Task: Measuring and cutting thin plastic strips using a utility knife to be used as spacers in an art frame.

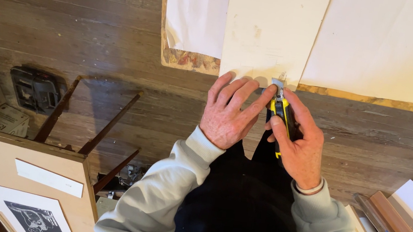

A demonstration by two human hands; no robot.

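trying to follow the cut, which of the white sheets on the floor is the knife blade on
The middle sheet, the cream one. The utility knife in the right hand meets its lower edge, the left hand beside it; the neighbouring sheets lie untouched.

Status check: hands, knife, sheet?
Right hand gripping yellow utility knife, blade at white sheet edge. Left hand beside it, fingertips near blade.

Just one box and one label in here

Small tan cardboard box (7, 118) with dark print sits on the floor far left; a blank white rectangular label (48, 177) is stuck on the tan board near left.
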